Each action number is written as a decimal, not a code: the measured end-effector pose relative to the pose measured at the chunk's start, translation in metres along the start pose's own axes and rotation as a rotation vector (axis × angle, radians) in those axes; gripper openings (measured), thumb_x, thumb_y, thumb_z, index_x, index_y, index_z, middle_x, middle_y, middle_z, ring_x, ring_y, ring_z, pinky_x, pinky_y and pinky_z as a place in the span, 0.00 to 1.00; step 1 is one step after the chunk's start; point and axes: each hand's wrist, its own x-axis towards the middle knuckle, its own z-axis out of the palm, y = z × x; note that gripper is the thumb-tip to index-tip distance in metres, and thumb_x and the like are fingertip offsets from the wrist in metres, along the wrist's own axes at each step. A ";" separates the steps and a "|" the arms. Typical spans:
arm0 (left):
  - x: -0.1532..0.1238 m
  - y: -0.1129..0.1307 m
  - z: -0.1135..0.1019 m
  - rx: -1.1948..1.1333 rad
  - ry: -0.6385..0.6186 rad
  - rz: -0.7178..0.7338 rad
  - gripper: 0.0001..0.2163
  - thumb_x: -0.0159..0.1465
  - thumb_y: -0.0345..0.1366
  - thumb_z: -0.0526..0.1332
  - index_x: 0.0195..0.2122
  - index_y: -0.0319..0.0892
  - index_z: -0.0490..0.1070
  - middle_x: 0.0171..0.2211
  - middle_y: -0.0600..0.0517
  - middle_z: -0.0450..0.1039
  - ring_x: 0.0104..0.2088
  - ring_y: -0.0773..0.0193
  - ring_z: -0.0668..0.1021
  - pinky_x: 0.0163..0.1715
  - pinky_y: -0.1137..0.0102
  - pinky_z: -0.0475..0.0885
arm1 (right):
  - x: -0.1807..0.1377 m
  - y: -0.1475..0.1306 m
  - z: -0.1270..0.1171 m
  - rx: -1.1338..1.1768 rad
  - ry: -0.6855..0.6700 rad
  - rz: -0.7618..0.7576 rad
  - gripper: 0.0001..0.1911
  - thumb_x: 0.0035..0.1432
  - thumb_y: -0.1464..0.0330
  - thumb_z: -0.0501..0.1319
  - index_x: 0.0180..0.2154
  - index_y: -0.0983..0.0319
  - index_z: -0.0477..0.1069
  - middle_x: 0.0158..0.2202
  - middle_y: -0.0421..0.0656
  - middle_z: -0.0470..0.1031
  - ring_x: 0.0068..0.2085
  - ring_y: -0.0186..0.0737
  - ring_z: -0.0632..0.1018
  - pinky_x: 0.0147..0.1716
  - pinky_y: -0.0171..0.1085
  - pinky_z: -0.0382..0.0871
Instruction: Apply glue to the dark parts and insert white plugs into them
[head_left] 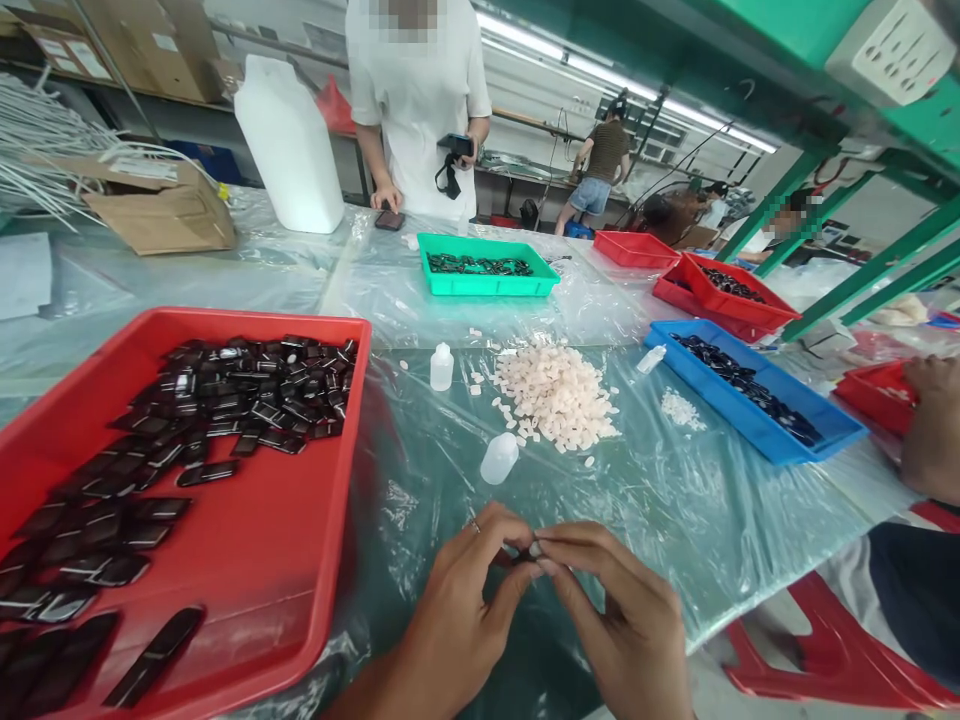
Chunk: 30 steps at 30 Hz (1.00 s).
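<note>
My left hand (461, 610) and my right hand (626, 620) meet fingertip to fingertip above the plastic-covered table's front edge. Both are closed in a pinch on a small dark piece (525, 553) with a tiny white bit at its end. A ring shows on a left finger. To the left lies a big red tray (300, 560) holding several flat black parts (225, 400). Ahead is a heap of small white pieces (556, 395). One small white bottle (499, 458) lies on its side near the heap and another (442, 367) stands upright.
A green tray (487, 285) and a blue tray (757, 430) hold more black parts; red trays (720, 300) stand at the right. A person in white (416, 100) stands across the table with a phone. A co-worker's arm (930, 430) is at the right. A white jug (289, 140) and cardboard box (161, 215) sit far left.
</note>
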 end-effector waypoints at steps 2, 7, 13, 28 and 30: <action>-0.001 -0.001 0.001 0.006 0.008 -0.009 0.05 0.71 0.29 0.59 0.38 0.47 0.68 0.34 0.58 0.71 0.35 0.68 0.78 0.35 0.75 0.71 | -0.002 0.001 0.003 -0.021 -0.006 -0.020 0.12 0.68 0.77 0.61 0.49 0.58 0.75 0.45 0.43 0.78 0.45 0.35 0.81 0.43 0.28 0.76; -0.004 -0.003 0.001 0.050 0.021 -0.012 0.05 0.71 0.28 0.57 0.39 0.46 0.68 0.35 0.56 0.69 0.36 0.66 0.75 0.36 0.73 0.69 | -0.003 0.001 -0.006 -0.072 -0.095 -0.052 0.15 0.68 0.80 0.59 0.52 0.60 0.73 0.48 0.46 0.76 0.48 0.36 0.79 0.47 0.30 0.74; -0.002 0.002 0.001 0.071 -0.013 -0.020 0.06 0.72 0.28 0.55 0.39 0.46 0.67 0.34 0.55 0.68 0.36 0.63 0.74 0.36 0.71 0.68 | 0.005 -0.004 -0.019 -0.102 -0.167 0.010 0.09 0.70 0.75 0.60 0.49 0.57 0.73 0.46 0.44 0.75 0.45 0.35 0.80 0.42 0.28 0.73; -0.007 -0.003 0.005 0.096 0.064 -0.010 0.07 0.71 0.27 0.54 0.39 0.46 0.67 0.33 0.55 0.69 0.35 0.64 0.75 0.36 0.71 0.69 | -0.002 -0.012 -0.010 -0.177 -0.247 0.023 0.18 0.71 0.78 0.56 0.57 0.56 0.70 0.51 0.48 0.73 0.51 0.41 0.78 0.48 0.35 0.74; -0.008 -0.005 0.005 0.111 0.072 -0.021 0.07 0.71 0.28 0.54 0.38 0.46 0.67 0.32 0.56 0.69 0.34 0.63 0.75 0.36 0.71 0.70 | -0.007 -0.012 -0.001 -0.112 -0.205 0.048 0.19 0.70 0.79 0.56 0.58 0.56 0.69 0.50 0.48 0.74 0.50 0.40 0.78 0.50 0.36 0.75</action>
